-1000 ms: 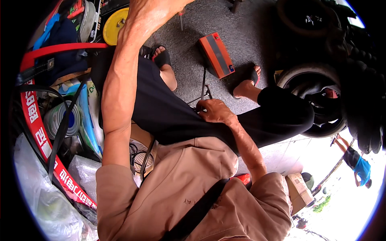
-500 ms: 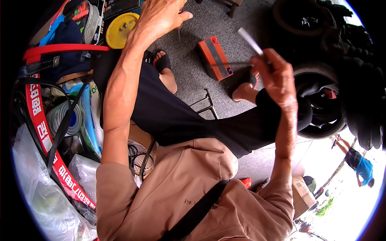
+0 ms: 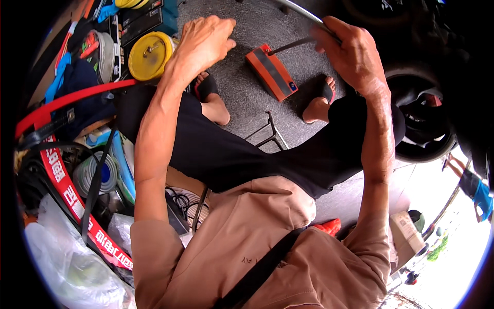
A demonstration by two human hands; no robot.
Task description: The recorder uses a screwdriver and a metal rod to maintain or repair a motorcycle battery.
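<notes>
My right hand (image 3: pixel 355 54) is closed round a silver metal rod (image 3: pixel 301 10), which runs up past the top edge of the view. A thin dark shaft (image 3: pixel 290 45) also slants from beside its blurred fingers toward the orange box-shaped battery (image 3: pixel 271 73); whether both belong to one tool I cannot tell. The battery lies on the floor between my feet, a dark band along it. To its left my left hand (image 3: pixel 206 41) is raised with curled fingers, its back toward me. Anything inside that grip is hidden.
A yellow round lidded tub (image 3: pixel 149 55) stands left of my left forearm. Red strapping (image 3: pixel 67 177), a tape roll (image 3: pixel 95 172) and plastic bags (image 3: pixel 72 257) crowd the left. A black metal stand (image 3: pixel 272 135) is between my legs. Tyres (image 3: pixel 419 149) stand at right; a person in blue (image 3: pixel 478 193) is beyond.
My right hand has moved up, carrying the silver rod toward the top edge. My left hand sits lower in the view. The battery appears slightly shifted left as the view has moved.
</notes>
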